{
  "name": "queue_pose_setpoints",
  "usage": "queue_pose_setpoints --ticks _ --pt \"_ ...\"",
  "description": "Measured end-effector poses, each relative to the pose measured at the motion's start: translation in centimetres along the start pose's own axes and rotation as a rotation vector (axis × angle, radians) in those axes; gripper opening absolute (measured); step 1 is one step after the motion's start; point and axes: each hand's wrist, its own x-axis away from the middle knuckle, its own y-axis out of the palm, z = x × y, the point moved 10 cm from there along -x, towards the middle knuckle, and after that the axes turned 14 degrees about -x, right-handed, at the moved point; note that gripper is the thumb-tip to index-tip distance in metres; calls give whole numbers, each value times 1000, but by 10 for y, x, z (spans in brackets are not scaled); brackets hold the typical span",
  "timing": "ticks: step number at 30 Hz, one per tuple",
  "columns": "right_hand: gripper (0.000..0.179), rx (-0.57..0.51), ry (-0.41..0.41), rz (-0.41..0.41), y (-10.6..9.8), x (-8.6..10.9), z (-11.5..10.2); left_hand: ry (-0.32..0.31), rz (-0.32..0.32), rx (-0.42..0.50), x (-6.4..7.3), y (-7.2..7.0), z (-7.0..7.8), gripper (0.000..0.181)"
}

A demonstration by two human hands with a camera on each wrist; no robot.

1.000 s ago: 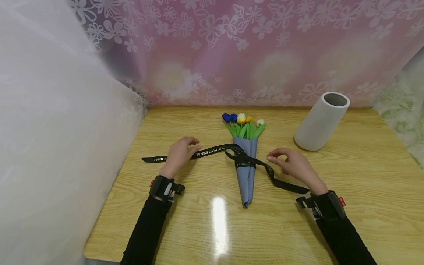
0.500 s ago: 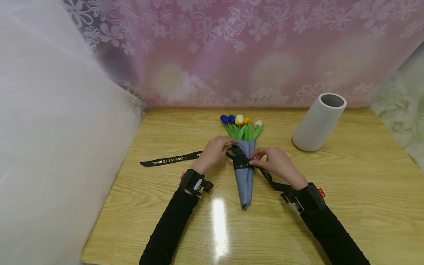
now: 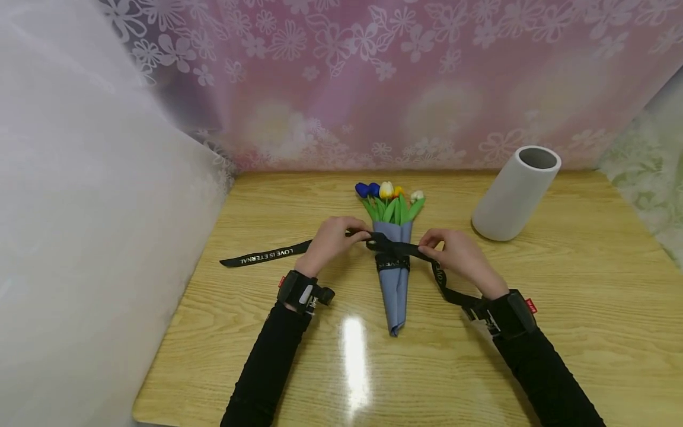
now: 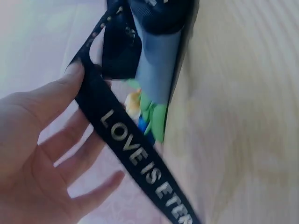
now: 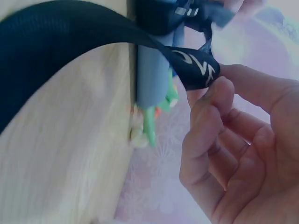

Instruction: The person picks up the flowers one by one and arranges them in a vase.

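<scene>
A small bouquet of tulips (image 3: 386, 191) in blue-grey wrapping (image 3: 396, 296) lies on the table, blooms toward the back. Round its middle runs a black ribbon (image 3: 261, 257) printed with white letters, both tails reaching out sideways. On the left side, my left hand (image 3: 332, 242) pinches a loop of the ribbon between thumb and fingers; its tail hangs past the palm in the left wrist view. Opposite it, my right hand (image 3: 460, 258) pinches another folded part of the ribbon (image 5: 196, 67) at thumb and fingertip. Between the hands the ribbon stretches over the wrapping.
A white vase (image 3: 514, 196) with a slanted shape stands at the back right of the wooden table (image 3: 203, 362). A pink flowered curtain (image 3: 341, 107) hangs behind the table, and a white sheet (image 3: 80, 237) borders its left side.
Both hands have come in from the sides to the bouquet and taken hold of the ribbon. Lately they have drawn slightly apart, pulling its loops outward and up.
</scene>
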Motion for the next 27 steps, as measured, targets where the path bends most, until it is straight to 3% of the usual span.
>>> queue_pose_setpoints --ticks 8,14,18,20,24,27 --pt "14 56 77 -17 -31 8 18 -57 -57 -9 7 -8 -20 16" --pt "15 57 159 -118 -50 20 44 -113 -161 -6 10 -5 -30 14" --pt "17 96 171 -109 -62 27 52 -117 -192 -19 12 -2 -31 13" --pt "19 96 157 -56 -66 28 49 -92 -163 -46 10 -4 -27 15" --pt "24 93 63 102 -69 25 25 -9 -31 -88 7 -17 -7 18" --pt "25 78 -7 123 -53 18 5 65 -1 -79 5 -19 13 14"
